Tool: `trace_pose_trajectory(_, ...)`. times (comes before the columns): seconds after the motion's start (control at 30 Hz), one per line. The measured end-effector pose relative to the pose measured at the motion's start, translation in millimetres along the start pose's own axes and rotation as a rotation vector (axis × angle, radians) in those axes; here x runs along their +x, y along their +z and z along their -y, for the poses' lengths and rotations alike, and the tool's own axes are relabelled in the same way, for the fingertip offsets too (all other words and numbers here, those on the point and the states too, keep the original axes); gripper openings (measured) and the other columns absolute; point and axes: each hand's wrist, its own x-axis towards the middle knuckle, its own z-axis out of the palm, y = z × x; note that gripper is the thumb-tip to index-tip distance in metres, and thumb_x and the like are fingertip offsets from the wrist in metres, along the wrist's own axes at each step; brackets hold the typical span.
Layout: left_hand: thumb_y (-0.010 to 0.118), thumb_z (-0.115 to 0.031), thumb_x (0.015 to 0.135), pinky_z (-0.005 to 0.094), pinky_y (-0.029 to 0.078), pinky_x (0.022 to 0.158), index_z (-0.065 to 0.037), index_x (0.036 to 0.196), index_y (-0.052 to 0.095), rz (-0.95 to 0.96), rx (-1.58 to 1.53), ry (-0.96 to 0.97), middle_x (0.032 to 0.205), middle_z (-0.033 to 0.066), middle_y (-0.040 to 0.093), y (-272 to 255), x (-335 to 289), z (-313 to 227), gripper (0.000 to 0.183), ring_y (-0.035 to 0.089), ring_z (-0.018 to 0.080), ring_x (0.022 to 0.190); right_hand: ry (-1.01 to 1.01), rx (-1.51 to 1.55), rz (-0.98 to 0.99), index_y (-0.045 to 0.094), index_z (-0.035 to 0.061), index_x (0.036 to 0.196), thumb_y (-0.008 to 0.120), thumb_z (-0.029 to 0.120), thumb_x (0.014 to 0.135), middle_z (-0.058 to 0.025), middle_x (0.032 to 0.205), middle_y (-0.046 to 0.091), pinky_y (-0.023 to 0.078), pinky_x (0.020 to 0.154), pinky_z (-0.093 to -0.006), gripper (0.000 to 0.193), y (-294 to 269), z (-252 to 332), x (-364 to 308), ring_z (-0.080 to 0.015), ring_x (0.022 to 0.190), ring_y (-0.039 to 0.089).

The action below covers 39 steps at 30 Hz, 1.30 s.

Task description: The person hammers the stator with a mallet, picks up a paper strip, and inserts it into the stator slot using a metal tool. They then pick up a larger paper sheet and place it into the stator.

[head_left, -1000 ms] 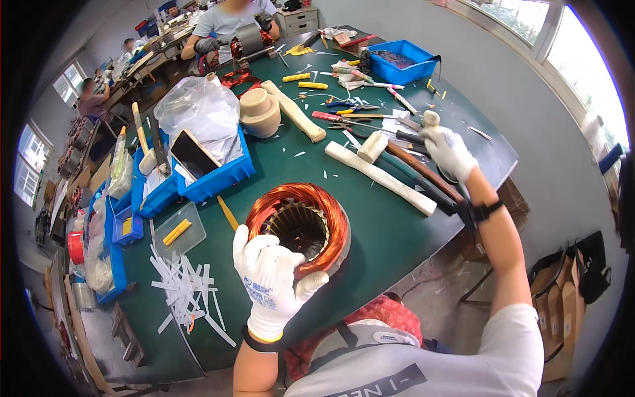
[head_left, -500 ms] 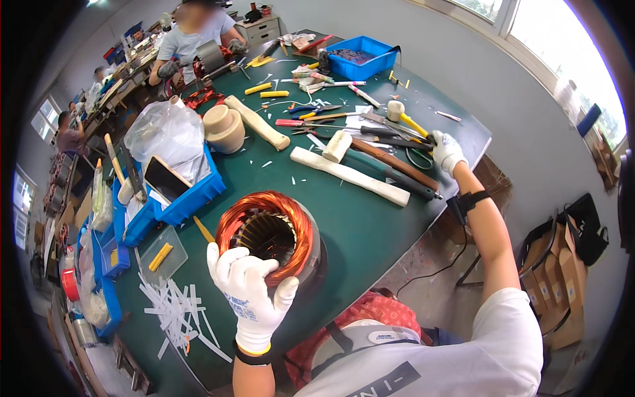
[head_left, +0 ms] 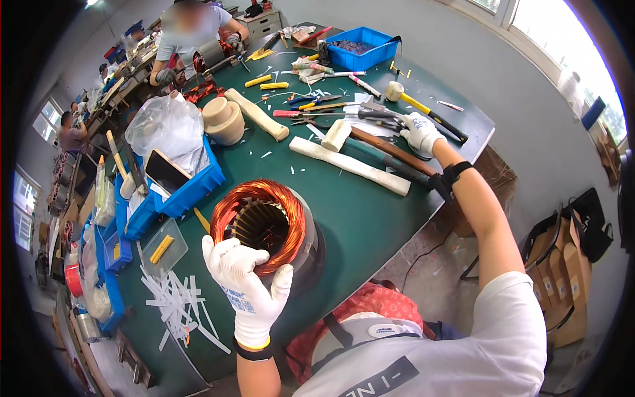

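Left hand (head_left: 246, 286): one, grasping the single copper-wound stator (head_left: 264, 225), as before
Right hand (head_left: 421, 132): one, now clasping tools (head_left: 390, 120), farther out

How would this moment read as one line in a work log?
left hand: grip on copper-wound stator | right hand: among tools, by hammer | surface: green table

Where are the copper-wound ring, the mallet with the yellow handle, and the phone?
Copper-wound ring (head_left: 291, 218), head view, on the right side of the copper coil.
Yellow-handled mallet (head_left: 395, 90), head view, on its pale head.
Phone (head_left: 167, 171), head view, on its dark screen.
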Motion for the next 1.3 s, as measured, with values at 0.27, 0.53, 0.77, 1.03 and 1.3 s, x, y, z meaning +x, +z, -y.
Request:
trace_pose_trajectory(0.27,0.062,-0.037,0.089,0.0606,0.024,0.112,-0.008,0.103,0.049,0.005,-0.012,-0.011,0.1,0.01,0.048,2.5,-2.7,-1.1,0.034,0.047,0.0335,0.106,-0.164,-0.101,0.055,0.064,0.0081,0.119,0.06,0.018,0.085,-0.0203,0.108,0.066,0.05,0.09,-0.0414,0.036,-24.2,7.8,-41.3,-0.0347,0.103,0.064)
trace_pose_trajectory(0.53,0.063,-0.034,0.088,0.0598,0.022,0.113,-0.009,0.103,0.049,-0.011,-0.015,0.004,0.101,0.0101,0.048,3.2,-1.9,3.5,0.033,0.046,0.0335,0.109,-0.041,0.037,-0.18,0.061,0.0033,0.116,0.055,0.006,0.084,-0.0195,0.098,0.067,0.051,0.083,-0.0402,0.033,-7.8,-0.6,-132.8,-0.0337,0.094,0.066)
trace_pose_trajectory(0.77,0.064,-0.032,0.087,0.0597,0.022,0.113,-0.009,0.103,0.049,-0.006,-0.024,-0.012,0.101,0.0099,0.048,4.3,-0.5,-0.1,0.032,0.046,0.0334,0.109,-0.011,0.07,-0.277,0.065,0.0047,0.107,0.06,0.005,0.081,-0.0189,0.096,0.066,0.051,0.086,-0.0399,0.027,0.3,-34.3,-131.7,-0.0361,0.096,0.064)
trace_pose_trajectory(1.03,0.065,-0.036,0.087,0.0579,0.023,0.112,-0.008,0.108,0.051,-0.038,-0.022,-0.004,0.105,0.0095,0.052,4.4,-1.9,-5.0,0.038,0.048,0.0341,0.11,-0.059,0.052,-0.084,0.063,0.0035,0.109,0.058,-0.003,0.078,-0.0217,0.109,0.059,0.048,0.092,-0.0401,0.033,7.1,-35.3,-145.9,-0.0393,0.104,0.059)
trace_pose_trajectory(1.3,0.081,-0.029,0.068,0.0541,0.036,0.105,-0.017,0.1,0.068,-0.096,-0.08,-0.002,0.097,0.0036,0.061,-2.3,0.1,6.2,0.037,0.056,0.0279,0.106,-0.188,-0.045,-0.203,0.06,0.0036,0.118,0.057,-0.004,0.071,-0.023,0.111,0.061,0.045,0.094,-0.0464,0.047,15.5,-39.6,-160.9,-0.0416,0.105,0.057)
